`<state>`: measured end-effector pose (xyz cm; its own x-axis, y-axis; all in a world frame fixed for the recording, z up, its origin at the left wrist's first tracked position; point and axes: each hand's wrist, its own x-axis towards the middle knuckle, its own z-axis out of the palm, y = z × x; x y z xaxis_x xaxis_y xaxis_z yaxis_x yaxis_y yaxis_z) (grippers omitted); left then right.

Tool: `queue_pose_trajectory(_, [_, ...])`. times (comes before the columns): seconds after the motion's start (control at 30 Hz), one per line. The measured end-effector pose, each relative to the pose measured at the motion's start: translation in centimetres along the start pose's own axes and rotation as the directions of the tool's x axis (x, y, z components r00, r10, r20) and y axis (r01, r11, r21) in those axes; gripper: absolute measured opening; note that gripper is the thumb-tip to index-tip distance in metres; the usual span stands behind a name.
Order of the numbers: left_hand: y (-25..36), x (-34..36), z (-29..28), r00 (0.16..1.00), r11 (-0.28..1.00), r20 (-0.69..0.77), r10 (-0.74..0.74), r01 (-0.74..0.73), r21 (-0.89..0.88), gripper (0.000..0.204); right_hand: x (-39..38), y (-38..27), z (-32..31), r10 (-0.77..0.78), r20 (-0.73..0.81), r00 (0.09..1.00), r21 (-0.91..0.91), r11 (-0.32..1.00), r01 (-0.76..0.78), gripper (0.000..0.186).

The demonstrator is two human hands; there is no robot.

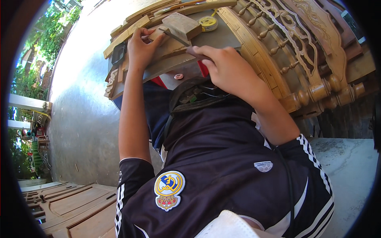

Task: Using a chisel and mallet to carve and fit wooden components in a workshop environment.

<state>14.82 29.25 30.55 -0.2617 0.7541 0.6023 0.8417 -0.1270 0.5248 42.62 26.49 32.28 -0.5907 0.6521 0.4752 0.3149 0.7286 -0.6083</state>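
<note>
My left hand (143, 45) pinches a small light-brown wood piece (158, 35) at the bench, fingers curled at its left end. In my right hand (222, 59) is the brown handle of a file (176, 37). Its dark, narrow blade slants up and left, with the far end over the wood piece; whether they touch I cannot tell. Just beyond the blade lies a thick wooden block (181, 25). A yellow tape measure (208, 23) sits beside that block. Left of my left wrist is a black, phone-like object (118, 52).
Long wood strips (137, 27) lie along the bench's far side. Carved, turned wooden furniture parts (274, 39) stand close at the right. An open pouch (198, 95) hangs at my waist. Panelled wooden doors (79, 206) lie at lower left, beyond grey floor (85, 131).
</note>
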Motion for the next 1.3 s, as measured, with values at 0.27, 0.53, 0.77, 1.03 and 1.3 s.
queue_pose_trajectory(0.27, [-0.2, 0.1, 0.6, 0.999, 0.984, 0.016, 0.029, -0.026, -0.177, 0.040, 4.8, 2.7, 4.4, -0.033, -0.039, 0.999, 0.014, 0.999, 0.034, 0.034])
queue_pose_trajectory(0.53, [-1.9, 0.0, -0.8, 0.979, 0.703, 0.098, -0.179, 0.197, -0.683, 0.019, 3.4, 3.7, 4.7, 0.048, -0.081, 0.996, 0.223, 0.974, -0.029, 0.034])
queue_pose_trajectory(0.77, [-2.2, -0.7, -1.0, 0.979, 0.760, 0.089, -0.182, 0.197, -0.619, 0.022, 3.6, 3.8, 3.8, 0.332, 0.186, 0.925, 0.558, 0.739, -0.378, 0.037])
queue_pose_trajectory(1.03, [-2.2, -0.5, 0.1, 0.978, 0.695, 0.147, -0.149, 0.209, -0.687, 0.031, 3.8, 5.0, 3.3, 0.312, 0.254, 0.915, 0.707, 0.585, -0.396, 0.044])
queue_pose_trajectory(1.3, [-2.2, -0.4, -1.2, 0.970, 0.751, 0.140, -0.201, 0.244, -0.614, 0.029, 5.0, 5.8, -1.7, 0.318, 0.252, 0.914, 0.918, 0.220, -0.330, 0.044])
